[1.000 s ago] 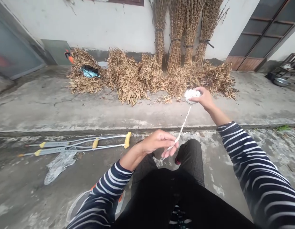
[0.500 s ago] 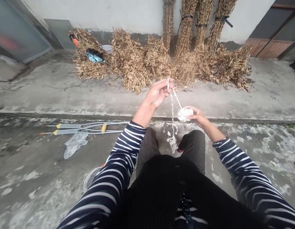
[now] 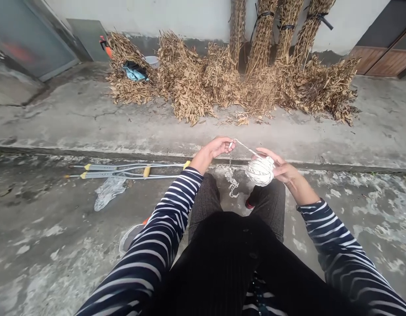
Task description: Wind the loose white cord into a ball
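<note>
A white ball of cord (image 3: 260, 171) sits in my right hand (image 3: 281, 169), whose fingers curve round its right side and back. From the top of the ball a stretch of white cord (image 3: 246, 148) runs up and left to my left hand (image 3: 219, 147). That hand pinches the cord between thumb and fingertips. Below it a loose, tangled tail of cord (image 3: 231, 180) dangles over the gap between my knees. Both hands are in front of my legs, a short way apart.
Dried plant stalks (image 3: 190, 87) lie heaped on the raised concrete ledge (image 3: 140, 127), with tied bundles (image 3: 264, 30) leaning on the wall. Crutches (image 3: 133, 171) and a clear plastic bag (image 3: 109, 192) lie on the ground at left. A bucket (image 3: 129, 239) is partly hidden by my left sleeve.
My left hand has come down toward me, and the cord between the hands now slants lower. My right hand has turned, showing more of the ball. The dangling tail hangs shorter.
</note>
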